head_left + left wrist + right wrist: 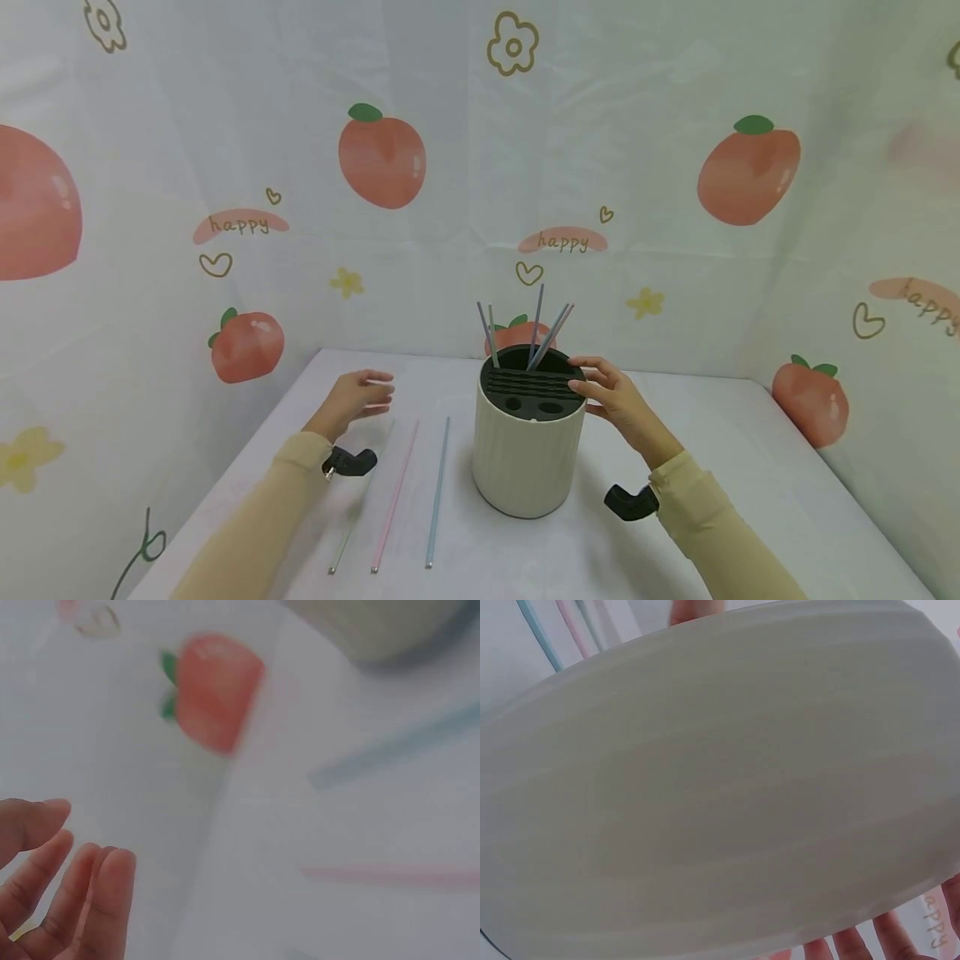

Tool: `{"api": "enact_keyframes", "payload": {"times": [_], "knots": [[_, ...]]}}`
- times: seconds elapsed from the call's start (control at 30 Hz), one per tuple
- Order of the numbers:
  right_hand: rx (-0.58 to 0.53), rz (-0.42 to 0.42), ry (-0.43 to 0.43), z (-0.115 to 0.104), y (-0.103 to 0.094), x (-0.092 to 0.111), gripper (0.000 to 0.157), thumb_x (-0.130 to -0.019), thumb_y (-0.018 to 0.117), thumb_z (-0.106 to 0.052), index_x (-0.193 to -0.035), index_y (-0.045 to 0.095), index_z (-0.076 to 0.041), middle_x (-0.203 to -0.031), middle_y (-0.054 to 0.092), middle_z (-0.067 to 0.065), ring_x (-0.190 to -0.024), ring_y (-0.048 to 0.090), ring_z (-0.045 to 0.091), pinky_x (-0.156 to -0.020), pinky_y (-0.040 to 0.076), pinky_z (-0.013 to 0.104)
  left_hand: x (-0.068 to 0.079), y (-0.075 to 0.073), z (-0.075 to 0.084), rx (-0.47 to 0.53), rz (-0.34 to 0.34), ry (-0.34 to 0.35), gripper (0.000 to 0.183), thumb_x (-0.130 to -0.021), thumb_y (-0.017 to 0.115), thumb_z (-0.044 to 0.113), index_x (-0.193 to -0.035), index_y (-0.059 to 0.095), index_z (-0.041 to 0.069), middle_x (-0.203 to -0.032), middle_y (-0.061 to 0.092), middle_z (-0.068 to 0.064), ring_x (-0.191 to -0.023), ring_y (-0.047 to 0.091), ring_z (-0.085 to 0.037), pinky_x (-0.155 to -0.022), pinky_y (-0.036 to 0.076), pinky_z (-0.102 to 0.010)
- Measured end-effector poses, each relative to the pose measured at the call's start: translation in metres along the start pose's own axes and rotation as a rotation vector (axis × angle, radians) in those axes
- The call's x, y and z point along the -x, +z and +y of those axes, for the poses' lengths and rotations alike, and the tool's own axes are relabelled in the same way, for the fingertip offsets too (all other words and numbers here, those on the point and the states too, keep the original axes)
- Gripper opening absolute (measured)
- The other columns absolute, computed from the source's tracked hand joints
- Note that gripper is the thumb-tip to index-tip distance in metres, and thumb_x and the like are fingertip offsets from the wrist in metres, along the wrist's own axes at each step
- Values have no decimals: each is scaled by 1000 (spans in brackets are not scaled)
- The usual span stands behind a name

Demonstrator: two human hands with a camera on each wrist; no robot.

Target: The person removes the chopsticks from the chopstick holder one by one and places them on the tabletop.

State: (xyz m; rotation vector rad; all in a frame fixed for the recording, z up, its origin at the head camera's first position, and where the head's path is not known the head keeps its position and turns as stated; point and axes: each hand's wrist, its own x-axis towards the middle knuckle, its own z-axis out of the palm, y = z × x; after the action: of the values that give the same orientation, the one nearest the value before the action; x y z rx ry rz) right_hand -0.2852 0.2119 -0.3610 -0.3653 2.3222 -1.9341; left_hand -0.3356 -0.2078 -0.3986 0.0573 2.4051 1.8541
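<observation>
A round cream utensil holder (pixel 525 458) with a black slotted insert (pixel 534 383) stands upright on the table. Several thin coloured sticks (pixel 538 321) lean in its rear opening. My right hand (pixel 611 396) grips its right rim, fingertips over the edge; the right wrist view shows fingers (pixel 892 937) along the holder's far side. My left hand (pixel 360 396) hovers over the table, left of the holder, with nothing in its fingers. Below and beside it lie a pale green stick (pixel 352 521), a pink stick (pixel 395 500) and a blue stick (pixel 437 500), each silver at the near end.
The white table (pixel 660 542) reaches back to a pale curtain (pixel 450 50) printed with peaches, flowers and hearts. Black wrist-camera mounts (pixel 632 503) stick out from both sleeves. The curtain also borders the table at left and right.
</observation>
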Motion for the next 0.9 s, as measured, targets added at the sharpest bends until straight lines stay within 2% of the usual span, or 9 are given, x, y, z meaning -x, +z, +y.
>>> {"api": "enact_keyframes", "payload": {"times": [0.07,0.13,0.2,0.3,0.4,0.57,0.67,0.77,0.9], "knots": [[0,1,1,0,-1,0,50,-96,59,-25,-139,41,-6,-136,46,18,-107,57,9,-101,46,44,-1,5,24,45,-22,84,41,-95,60,9,-131,49,-8,-117,60,-23,-97,66,-21,-89,57,-34],[-7,-2,-3,0,-1,1,50,-96,59,-24,-139,41,-6,-135,47,17,-105,57,9,-99,47,41,-1,13,47,81,-42,160,40,-95,62,10,-130,51,-6,-110,62,-14,-93,64,-12,-89,57,-33],[-15,-7,-9,0,-1,1,49,-96,59,-24,-139,41,-5,-132,49,14,-104,58,8,-97,48,38,1,23,71,111,-57,231,40,-94,64,11,-128,52,-6,-102,61,-3,-91,64,-11,-87,57,-31],[-26,-12,-18,1,-1,0,49,-97,58,-23,-139,41,-5,-128,51,10,-103,59,7,-96,48,37,4,40,101,144,-84,321,37,-93,65,11,-125,56,-4,-99,61,0,-91,65,-10,-86,58,-29],[-30,-11,-22,1,-1,0,49,-97,58,-22,-139,41,-4,-127,52,9,-103,59,7,-96,48,37,4,56,120,169,-113,378,34,-92,66,9,-123,57,-4,-101,61,-1,-93,65,-11,-86,57,-28],[-29,-7,-14,2,0,-1,48,-97,58,-22,-139,41,-5,-128,51,9,-103,59,8,-96,48,36,0,76,128,193,-159,404,35,-91,66,5,-123,57,-7,-103,61,-2,-93,65,-9,-90,56,-31],[-20,-6,-11,1,0,0,48,-97,58,-23,-139,41,-6,-128,51,11,-104,58,9,-96,48,37,-2,85,126,188,-173,412,35,-91,66,5,-121,57,-8,-102,61,-2,-93,65,-11,-92,55,-37],[-15,-6,-10,1,0,0,49,-97,58,-23,-139,41,-5,-130,50,13,-104,58,10,-98,47,39,-3,92,122,181,-184,418,31,-90,67,4,-118,58,-7,-100,62,-2,-96,65,-18,-95,53,-44],[-12,-7,-7,1,-1,0,49,-97,58,-23,-140,40,-6,-131,49,14,-105,57,10,-99,46,41,-4,99,117,167,-186,421,27,-90,68,6,-114,60,-5,-98,63,0,-95,66,-19,-94,53,-46]]}}
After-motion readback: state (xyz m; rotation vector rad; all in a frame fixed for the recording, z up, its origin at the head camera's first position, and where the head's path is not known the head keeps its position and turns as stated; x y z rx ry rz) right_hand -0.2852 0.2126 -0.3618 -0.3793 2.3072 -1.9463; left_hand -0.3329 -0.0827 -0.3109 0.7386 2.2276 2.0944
